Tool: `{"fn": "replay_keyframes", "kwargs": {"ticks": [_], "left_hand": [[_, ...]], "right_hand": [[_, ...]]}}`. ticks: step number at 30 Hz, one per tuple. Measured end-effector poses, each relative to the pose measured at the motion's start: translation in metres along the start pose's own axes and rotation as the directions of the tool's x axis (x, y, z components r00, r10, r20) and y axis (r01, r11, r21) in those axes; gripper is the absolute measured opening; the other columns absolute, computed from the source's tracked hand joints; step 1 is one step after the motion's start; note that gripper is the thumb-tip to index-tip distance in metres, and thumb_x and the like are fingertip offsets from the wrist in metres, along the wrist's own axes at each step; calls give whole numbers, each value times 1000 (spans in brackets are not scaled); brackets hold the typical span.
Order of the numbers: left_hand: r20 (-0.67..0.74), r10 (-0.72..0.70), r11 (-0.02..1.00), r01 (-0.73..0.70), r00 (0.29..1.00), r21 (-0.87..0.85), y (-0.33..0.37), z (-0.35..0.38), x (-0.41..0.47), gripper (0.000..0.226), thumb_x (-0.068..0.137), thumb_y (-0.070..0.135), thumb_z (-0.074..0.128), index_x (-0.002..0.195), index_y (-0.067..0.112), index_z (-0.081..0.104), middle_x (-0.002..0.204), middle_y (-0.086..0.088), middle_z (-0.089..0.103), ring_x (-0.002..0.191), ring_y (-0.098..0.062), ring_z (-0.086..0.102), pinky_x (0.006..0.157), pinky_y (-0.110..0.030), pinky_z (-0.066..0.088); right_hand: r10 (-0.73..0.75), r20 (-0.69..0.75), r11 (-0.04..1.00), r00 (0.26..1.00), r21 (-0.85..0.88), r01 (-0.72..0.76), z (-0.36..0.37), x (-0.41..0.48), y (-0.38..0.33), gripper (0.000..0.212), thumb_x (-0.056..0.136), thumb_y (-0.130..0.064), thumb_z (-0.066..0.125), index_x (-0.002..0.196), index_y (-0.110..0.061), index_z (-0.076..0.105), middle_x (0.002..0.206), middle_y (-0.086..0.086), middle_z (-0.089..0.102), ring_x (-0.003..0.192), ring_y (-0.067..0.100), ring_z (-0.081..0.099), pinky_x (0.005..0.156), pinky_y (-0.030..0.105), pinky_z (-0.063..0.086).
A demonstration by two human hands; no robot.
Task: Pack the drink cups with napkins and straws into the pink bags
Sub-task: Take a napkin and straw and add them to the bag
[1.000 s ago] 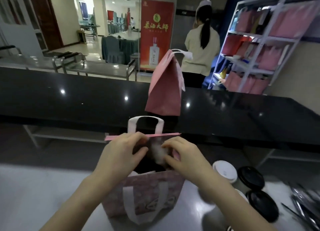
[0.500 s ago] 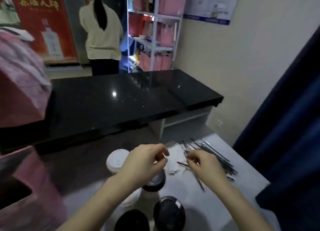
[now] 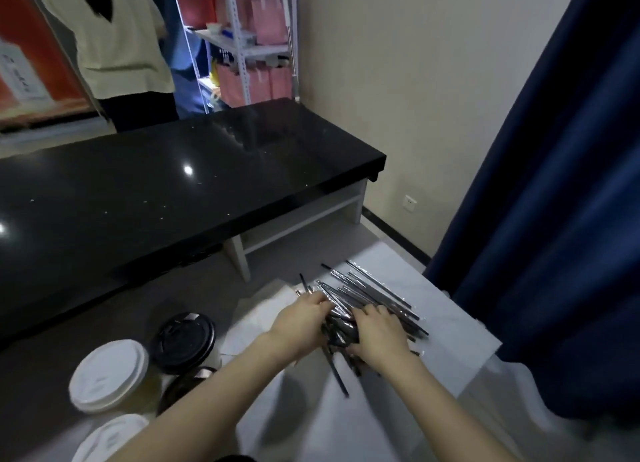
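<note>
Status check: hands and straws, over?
Left hand, right hand both curled into the wrapped straws; grip unclear. Lidded cups apart, to their left.

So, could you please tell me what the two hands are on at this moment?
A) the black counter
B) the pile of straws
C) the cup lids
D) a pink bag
B: the left hand and the right hand are both in the pile of straws on the white table, while the cups stand untouched off to the left.
</note>
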State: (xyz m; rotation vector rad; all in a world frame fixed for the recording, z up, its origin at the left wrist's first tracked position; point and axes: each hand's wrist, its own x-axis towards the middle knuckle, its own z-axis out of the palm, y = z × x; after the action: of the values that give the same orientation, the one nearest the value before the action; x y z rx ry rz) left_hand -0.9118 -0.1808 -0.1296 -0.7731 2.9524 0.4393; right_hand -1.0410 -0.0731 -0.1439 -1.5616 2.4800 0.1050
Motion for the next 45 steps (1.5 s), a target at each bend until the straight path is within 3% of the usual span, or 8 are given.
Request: {"fn": "replay_keyframes", "kwargs": {"ticks": [3,9,18,24,31,35,39,45], "left_hand": [[0,16,999,-16,1000,41,2,16,18,37,89,25,55,126,19,56,130,1,51,121,-23,44,98,-36,41],[-79,79,992,-70,994,104,7,29,27,22,91,30,52,110,26,63,117,5,56,115,-20,46,92,-31,32],[-146,140,987,-127,979,94,6,27,27,8,84,24,61,88,17,62,98,-1,60,100,-25,54,83,-35,39],[-191,148,989,-147,970,24,4,-1,11,12,89,29,60,98,21,62,97,4,65,99,-20,58,85,-34,42],[-397,177,982,-187,901,13,-2,-69,-56,28,96,37,55,123,30,59,104,8,62,94,-14,60,66,-33,52],[-481,145,983,-181,865,-30,-17,-112,-111,23,92,25,65,115,21,68,105,3,58,87,-14,61,68,-33,54],[-612,23,997,-59,791,-39,-38,-145,-185,12,84,18,74,95,13,73,99,0,60,81,-16,62,69,-35,53],[-758,-157,966,257,634,15,-73,-175,-324,21,83,40,71,82,19,67,78,7,61,70,-14,59,56,-38,49]], "right_hand": [[-19,-37,1000,999,23,20,14,6,7,40,89,-36,59,125,-19,51,128,3,52,121,25,43,96,37,37],[-48,-170,990,984,120,69,23,7,16,24,93,-29,50,114,-21,60,117,0,56,111,23,48,90,35,38],[-74,-177,975,981,195,108,28,-3,25,27,91,-36,54,111,-22,65,110,0,61,107,23,50,87,35,38],[-117,-315,937,942,279,210,6,-16,28,22,96,-31,52,104,-18,68,96,1,67,95,25,58,83,37,42],[-188,-399,814,897,447,370,-64,-37,0,24,95,-31,58,115,-24,67,99,-3,62,92,20,59,79,40,49],[-336,-454,751,825,400,525,-107,-50,-45,26,95,-27,57,120,-29,66,94,-8,57,88,13,57,77,35,49],[-521,-461,700,718,250,669,-143,-65,-115,30,98,-22,52,125,-25,63,99,-3,58,94,15,56,78,33,48],[-746,-472,458,471,151,876,-174,-112,-255,30,97,-27,54,126,-24,62,99,-3,58,94,12,52,81,32,47]]}}
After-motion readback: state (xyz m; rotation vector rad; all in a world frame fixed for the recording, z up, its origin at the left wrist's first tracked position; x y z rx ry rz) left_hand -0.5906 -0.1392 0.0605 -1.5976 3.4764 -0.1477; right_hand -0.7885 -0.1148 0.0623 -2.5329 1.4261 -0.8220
